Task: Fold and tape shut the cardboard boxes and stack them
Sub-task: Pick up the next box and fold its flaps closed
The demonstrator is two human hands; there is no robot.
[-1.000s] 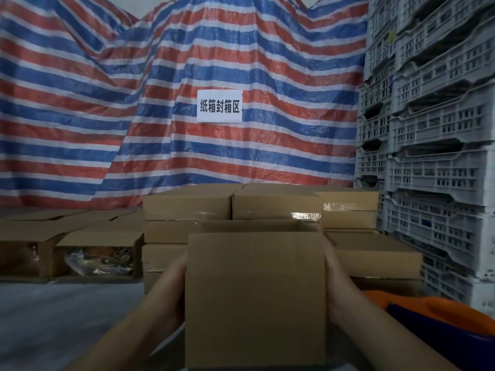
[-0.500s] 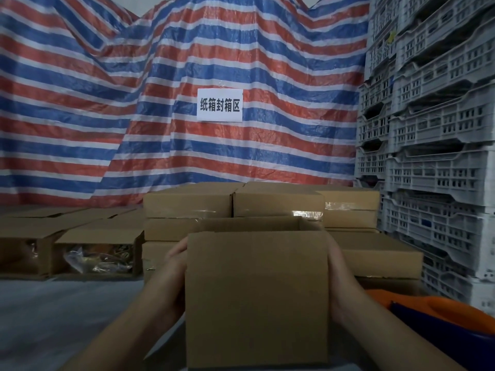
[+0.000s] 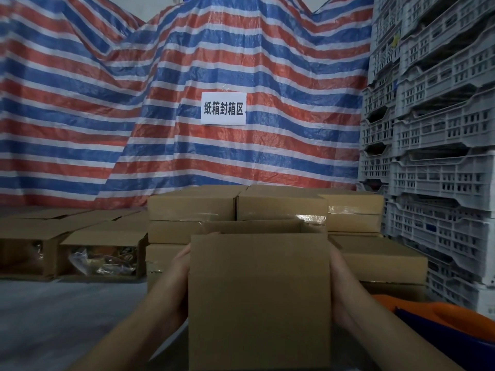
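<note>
Open cardboard box [image 3: 258,298] lowered slightly in view since 1 second ago, left hand [image 3: 175,285] and right hand [image 3: 341,285] gripping its 2 sides, taped box stack [image 3: 235,207] just behind.

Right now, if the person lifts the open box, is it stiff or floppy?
Probably fairly stiff: the open box has flat walls between the left hand and right hand. Its untaped top may flex. Weight is unclear, since its contents are hidden.
</note>
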